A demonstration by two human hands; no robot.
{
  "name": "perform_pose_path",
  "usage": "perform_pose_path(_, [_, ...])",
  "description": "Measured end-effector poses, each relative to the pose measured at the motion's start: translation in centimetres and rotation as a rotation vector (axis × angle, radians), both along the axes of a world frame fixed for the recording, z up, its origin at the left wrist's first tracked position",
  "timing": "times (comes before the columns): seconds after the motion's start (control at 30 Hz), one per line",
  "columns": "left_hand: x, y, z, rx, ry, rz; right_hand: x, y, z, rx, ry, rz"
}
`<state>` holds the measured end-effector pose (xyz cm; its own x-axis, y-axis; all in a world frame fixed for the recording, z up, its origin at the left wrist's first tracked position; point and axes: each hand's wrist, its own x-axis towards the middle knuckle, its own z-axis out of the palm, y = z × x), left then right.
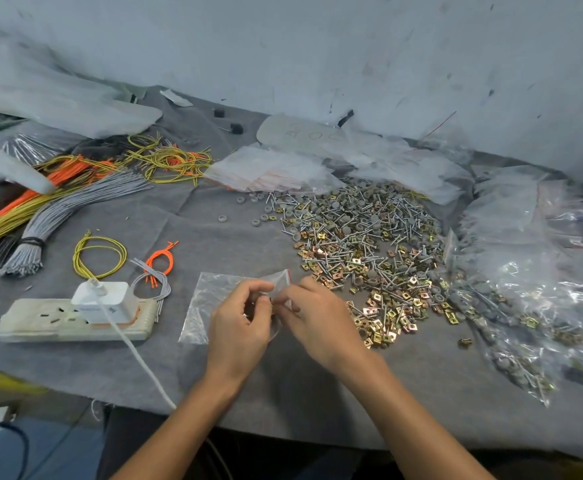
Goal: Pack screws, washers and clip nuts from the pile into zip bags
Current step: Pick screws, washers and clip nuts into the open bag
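Observation:
A clear zip bag (207, 299) with a red strip at its mouth lies on the grey cloth in front of me. My left hand (240, 323) and my right hand (318, 313) meet at the bag's mouth, and both pinch its edge with thumb and fingers. What sits between the fingertips is hidden. Just to the right spreads the pile (363, 247) of silver screws, grey washers and gold clip nuts. A stack of empty zip bags (266, 171) lies behind the pile.
Filled bags of hardware (525, 306) are heaped at the right. A white power strip (40, 323) with a charger and cable lies at the left, near loops and bundles of yellow, orange and grey wire (75, 202). The table's front edge runs just below my wrists.

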<state>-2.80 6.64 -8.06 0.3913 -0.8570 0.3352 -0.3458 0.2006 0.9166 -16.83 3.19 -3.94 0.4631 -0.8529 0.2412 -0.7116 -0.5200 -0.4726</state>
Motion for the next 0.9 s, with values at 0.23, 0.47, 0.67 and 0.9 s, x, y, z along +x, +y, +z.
perform_pose_path(0.23, [0.0, -0.1, -0.1, -0.003, 0.016, -0.014, -3.4, -1.0, 1.6, 0.044, -0.082, -0.098])
perform_pose_path(0.47, [-0.1, -0.1, 0.0, 0.01, 0.032, -0.018, -9.8, -1.8, 2.4, 0.16, 0.149, -0.198])
perform_pose_path(0.67, [-0.2, 0.0, 0.0, 0.0, 0.017, -0.027, -9.8, -1.4, 1.1, 0.191, 0.292, -0.168])
perform_pose_path(0.9, [-0.2, 0.1, 0.0, 0.003, 0.012, -0.033, -8.6, -1.2, 0.4, 0.182, 0.316, -0.147])
